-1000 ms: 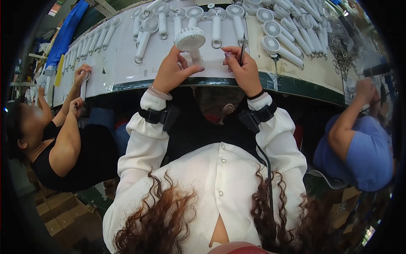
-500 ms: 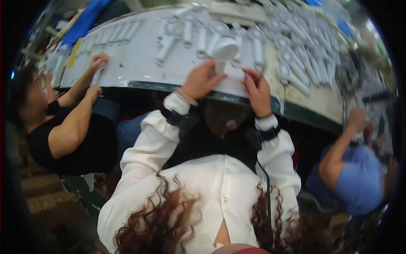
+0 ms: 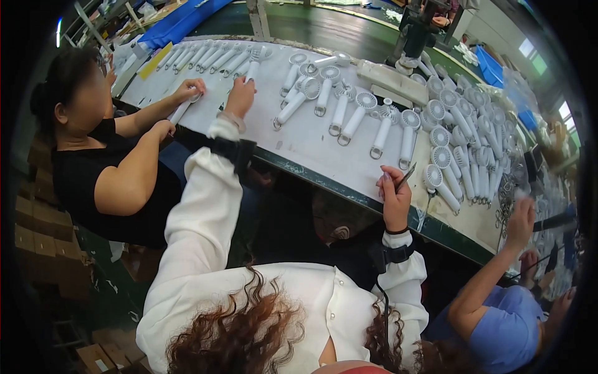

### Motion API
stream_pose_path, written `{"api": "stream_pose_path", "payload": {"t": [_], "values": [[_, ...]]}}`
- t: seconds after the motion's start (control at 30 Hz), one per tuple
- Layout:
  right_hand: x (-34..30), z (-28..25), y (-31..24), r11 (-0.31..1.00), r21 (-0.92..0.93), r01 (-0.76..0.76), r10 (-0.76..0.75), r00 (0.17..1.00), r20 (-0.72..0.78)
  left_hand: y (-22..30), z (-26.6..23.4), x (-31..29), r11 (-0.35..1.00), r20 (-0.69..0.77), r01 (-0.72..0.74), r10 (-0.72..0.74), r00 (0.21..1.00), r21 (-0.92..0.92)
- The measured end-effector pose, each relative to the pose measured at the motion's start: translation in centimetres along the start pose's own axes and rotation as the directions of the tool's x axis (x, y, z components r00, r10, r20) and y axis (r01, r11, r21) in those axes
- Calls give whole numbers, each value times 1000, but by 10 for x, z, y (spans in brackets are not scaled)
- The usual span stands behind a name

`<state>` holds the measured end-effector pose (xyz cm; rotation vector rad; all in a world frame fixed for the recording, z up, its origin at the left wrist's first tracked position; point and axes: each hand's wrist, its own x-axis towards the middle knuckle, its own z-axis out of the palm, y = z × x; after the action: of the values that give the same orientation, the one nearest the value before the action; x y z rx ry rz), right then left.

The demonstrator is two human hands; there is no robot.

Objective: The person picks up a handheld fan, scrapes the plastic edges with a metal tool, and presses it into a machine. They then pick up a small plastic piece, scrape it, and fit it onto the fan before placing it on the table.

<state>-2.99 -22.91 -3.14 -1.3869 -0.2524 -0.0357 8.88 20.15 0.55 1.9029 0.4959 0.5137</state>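
My left hand (image 3: 240, 98) reaches out to the left over the worktable (image 3: 274, 153), closed on a white handheld fan (image 3: 254, 67) by its handle, at the right end of a row of similar fans (image 3: 215, 57). Near the table's front edge my right hand (image 3: 397, 196) is closed around a thin dark pointed tool (image 3: 407, 176), its tip up. Several white handheld fans (image 3: 354, 126) with round grilles and metal loops at the handle ends lie on the table between and beyond my hands.
A dense pile of fans (image 3: 464, 134) covers the table's right part. A co-worker at left (image 3: 134, 181) handles a white piece; another in blue (image 3: 498, 324) works at right. A green conveyor belt (image 3: 293, 28), a dark machine post (image 3: 414, 34) and blue bins (image 3: 489, 65) stand beyond.
My left hand has carried the fan from in front of me leftward to the row. My right hand has moved away from it, toward the table's front edge at right. The view has shifted.
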Motion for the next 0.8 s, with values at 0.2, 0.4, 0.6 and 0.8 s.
{"api": "stream_pose_path", "payload": {"t": [0.2, 0.4, 0.6, 0.8], "values": [[-3, 1, -4, 999, -38, -21, 20, 1000, -6, -42, 0, 94, 878, 94, -164, 136, 986, 450], [-6, -1, -3, 996, -69, -49, 46, 998, -45, -19, 35, 90, 840, 20, -93, 97, 995, 535], [-4, 0, -5, 992, -96, -78, 76, 997, -30, -14, 27, 94, 766, 16, -38, 37, 999, 641], [-6, -1, -5, 991, -103, -84, 79, 995, -52, -10, 25, 96, 729, -60, -1, 58, 997, 684]]}}
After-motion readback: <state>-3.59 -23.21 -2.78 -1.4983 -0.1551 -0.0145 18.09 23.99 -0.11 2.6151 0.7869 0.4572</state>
